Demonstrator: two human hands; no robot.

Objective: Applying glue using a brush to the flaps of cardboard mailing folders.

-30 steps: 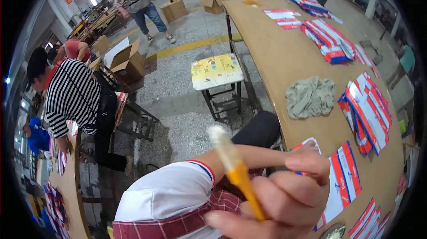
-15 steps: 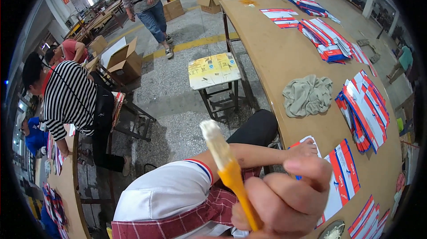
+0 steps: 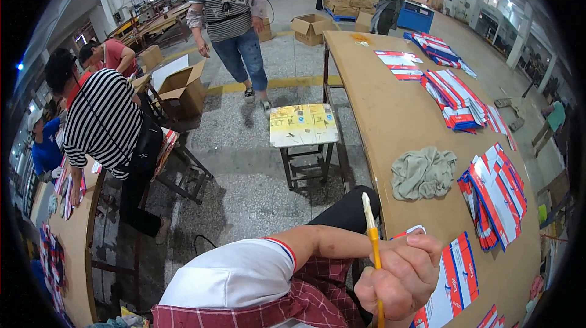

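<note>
My right hand (image 3: 406,279) is closed around the yellow handle of a paintbrush (image 3: 375,245). The brush stands nearly upright, and its bristles, seen edge-on, carry whitish paste. My left forearm (image 3: 323,240) reaches across to the table behind that hand, which hides the left fingers. Just right of the right hand lies a flat red, white and blue printed sheet (image 3: 462,273) on the tan table. A crumpled grey-green cloth (image 3: 423,173) rests beyond the hands.
Fanned stacks of printed sheets (image 3: 497,190) line the table (image 3: 360,105). A stool (image 3: 303,125) stands to its left. One person (image 3: 226,13) stands on the aisle; another in stripes (image 3: 101,117) bends over a left-hand table. Open cartons (image 3: 183,93) sit on the floor.
My view has tilted upward. The brush has turned from its broad face to edge-on, and the right hand now covers the left. The person in the aisle has come nearer.
</note>
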